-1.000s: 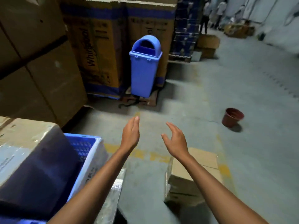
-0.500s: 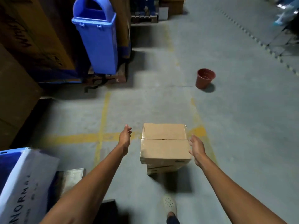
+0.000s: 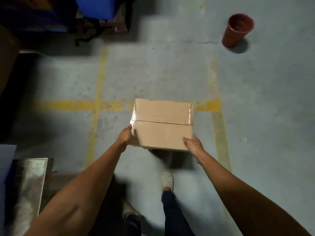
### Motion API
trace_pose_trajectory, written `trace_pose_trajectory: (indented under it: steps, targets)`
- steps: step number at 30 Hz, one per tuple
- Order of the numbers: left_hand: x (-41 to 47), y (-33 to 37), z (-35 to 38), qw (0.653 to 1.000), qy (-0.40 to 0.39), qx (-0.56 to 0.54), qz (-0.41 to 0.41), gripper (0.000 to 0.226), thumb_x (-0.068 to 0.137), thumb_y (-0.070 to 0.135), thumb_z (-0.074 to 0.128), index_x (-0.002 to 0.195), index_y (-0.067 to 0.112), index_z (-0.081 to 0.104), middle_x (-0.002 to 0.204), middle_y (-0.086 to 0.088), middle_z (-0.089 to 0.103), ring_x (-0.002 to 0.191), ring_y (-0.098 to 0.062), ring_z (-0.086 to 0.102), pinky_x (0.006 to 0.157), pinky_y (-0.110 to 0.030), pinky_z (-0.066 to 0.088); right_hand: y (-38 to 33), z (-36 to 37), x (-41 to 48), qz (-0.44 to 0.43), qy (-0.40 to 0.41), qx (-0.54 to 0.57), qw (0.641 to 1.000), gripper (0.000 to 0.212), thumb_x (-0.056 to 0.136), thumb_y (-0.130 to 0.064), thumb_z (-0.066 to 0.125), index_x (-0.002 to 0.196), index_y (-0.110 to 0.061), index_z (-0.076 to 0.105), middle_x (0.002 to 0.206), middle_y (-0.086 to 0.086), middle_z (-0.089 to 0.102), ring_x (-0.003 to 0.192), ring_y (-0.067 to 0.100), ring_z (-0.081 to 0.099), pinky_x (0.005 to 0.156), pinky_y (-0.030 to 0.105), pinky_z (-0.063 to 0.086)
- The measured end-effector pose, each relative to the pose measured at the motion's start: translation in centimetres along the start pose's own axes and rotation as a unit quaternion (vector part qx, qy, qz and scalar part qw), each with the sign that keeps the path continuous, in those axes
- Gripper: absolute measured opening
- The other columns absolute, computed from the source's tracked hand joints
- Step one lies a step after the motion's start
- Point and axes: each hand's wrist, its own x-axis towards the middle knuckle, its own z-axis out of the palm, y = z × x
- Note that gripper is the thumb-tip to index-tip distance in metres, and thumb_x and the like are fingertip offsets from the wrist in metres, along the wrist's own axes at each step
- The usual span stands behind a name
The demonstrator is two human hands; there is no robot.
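The left hand point(image 3: 125, 137) clasps the left side of the cardboard box point(image 3: 163, 124), thumb up along its edge and the fingers hidden beside it. The right hand point(image 3: 193, 144) grasps the near right corner with the thumb on top. So two hands are on one taped box, which sits over the crosswise yellow floor line point(image 3: 76, 105). Whether it rests on anything cannot be told, as only dark shadow shows beneath its near edge. Open concrete floor point(image 3: 153, 74) surrounds the box on the far side and to the right. Three yellow lines show, one crosswise and two lengthwise. One red-brown pot point(image 3: 237, 29) stands well apart at the far right, and one blue bin point(image 3: 95, 7) stands at the far left. A metal surface point(image 3: 29, 181) edges the near left. Two feet stand below the box, one in a pale clog point(image 3: 167, 180).
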Motion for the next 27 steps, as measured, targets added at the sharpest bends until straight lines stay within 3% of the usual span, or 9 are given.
trace_pose_trajectory:
  steps: [3, 5, 8, 12, 15, 19, 21, 24, 27]
  targets:
    - [-4.2, 1.4, 0.3, 1.000, 0.015, -0.005, 0.009, 0.058, 0.093, 0.048, 0.040, 0.127, 0.006, 0.061, 0.130, -0.025, 0.060, 0.114, -0.042, 0.059, 0.089, -0.039, 0.049, 0.1, -0.2, -0.8, -0.019, 0.028, -0.012, 0.999, 0.035, 0.092, -0.017, 0.063, 0.127, -0.013, 0.062, 0.120, 0.004, 0.068, 0.106, 0.025, 0.062, 0.087, 0.035, 0.049]
    - [-7.9, 2.8, -0.2, 0.998, 0.037, -0.027, 0.045, 0.035, 0.099, 0.029, 0.047, 0.121, 0.006, 0.063, 0.124, -0.024, 0.063, 0.109, -0.040, 0.061, 0.085, -0.041, 0.050, -0.2, -0.9, -1.6, -0.041, 0.049, -0.016, 0.998, 0.039, 0.089, -0.014, 0.065, 0.127, -0.014, 0.061, 0.121, 0.005, 0.067, 0.108, 0.025, 0.063, 0.092, 0.041, 0.053]
    - [-12.0, 3.2, -1.7, 0.989, 0.070, -0.093, 0.094, 0.020, 0.090, 0.029, 0.057, 0.104, 0.018, 0.066, 0.109, -0.009, 0.070, 0.103, -0.029, 0.066, 0.091, -0.047, 0.052, -1.6, -1.5, -3.6, -0.090, 0.053, 0.002, 0.995, 0.044, 0.086, -0.013, 0.069, 0.128, -0.019, 0.055, 0.122, 0.001, 0.065, 0.106, 0.019, 0.063, 0.091, 0.044, 0.056]
    - [-18.1, 2.3, -4.0, 0.959, 0.173, -0.168, 0.152, 0.017, 0.098, 0.026, 0.054, 0.083, 0.020, 0.061, 0.083, 0.001, 0.063, 0.083, -0.018, 0.057, 0.074, -0.036, 0.045, -3.2, -0.3, -7.3, -0.148, 0.038, 0.016, 0.988, 0.067, 0.081, -0.022, 0.071, 0.142, -0.026, 0.045, 0.130, -0.005, 0.061, 0.109, 0.017, 0.063, 0.092, 0.042, 0.055]
    - [-22.0, 0.2, -6.1, 0.940, 0.224, -0.202, 0.157, 0.015, 0.098, 0.032, 0.054, 0.094, 0.019, 0.060, 0.090, 0.003, 0.063, 0.087, -0.016, 0.057, 0.081, -0.039, 0.048, -3.6, 2.2, -10.6, -0.192, 0.034, -0.002, 0.981, 0.073, 0.072, -0.030, 0.068, 0.142, -0.030, 0.047, 0.127, -0.005, 0.065, 0.109, 0.018, 0.065, 0.096, 0.045, 0.055]
    - [-27.5, -4.8, -9.6, 0.925, 0.281, -0.192, 0.166, 0.033, 0.086, 0.050, 0.049, 0.105, 0.023, 0.057, 0.112, -0.005, 0.064, 0.108, -0.025, 0.060, 0.101, -0.052, 0.047, -4.2, 5.8, -17.4, -0.267, 0.068, -0.011, 0.961, 0.045, 0.078, -0.028, 0.063, 0.122, -0.024, 0.062, 0.103, -0.006, 0.071, 0.097, 0.021, 0.065, 0.090, 0.042, 0.053]
    - [-31.1, -7.4, -11.2, 0.912, 0.325, -0.179, 0.172, 0.037, 0.089, 0.049, 0.045, 0.110, 0.020, 0.055, 0.119, -0.008, 0.062, 0.113, -0.028, 0.058, 0.103, -0.051, 0.045, -3.9, 7.6, -20.7, -0.293, 0.072, -0.025, 0.953, 0.057, 0.070, -0.046, 0.052, 0.120, -0.023, 0.062, 0.103, -0.002, 0.071, 0.099, 0.027, 0.063, 0.091, 0.046, 0.053]
    - [-36.7, -12.0, -14.0, 0.888, 0.391, -0.179, 0.163, 0.020, 0.098, 0.037, 0.046, 0.106, 0.020, 0.052, 0.119, -0.011, 0.061, 0.111, -0.027, 0.056, 0.100, -0.043, 0.044, -2.9, 10.7, -26.0, -0.327, 0.050, -0.058, 0.942, 0.074, 0.063, -0.057, 0.043, 0.128, -0.025, 0.057, 0.110, 0.005, 0.070, 0.106, 0.031, 0.062, 0.094, 0.049, 0.051]
    - [-42.4, -17.7, -17.5, 0.854, 0.466, -0.186, 0.141, 0.031, 0.098, 0.036, 0.047, 0.113, 0.011, 0.056, 0.121, -0.013, 0.061, 0.113, -0.030, 0.056, 0.097, -0.040, 0.044, -1.3, 14.1, -32.7, -0.372, 0.011, -0.096, 0.923, 0.063, 0.071, -0.053, 0.046, 0.126, -0.024, 0.058, 0.110, 0.003, 0.070, 0.106, 0.032, 0.062, 0.094, 0.047, 0.050]
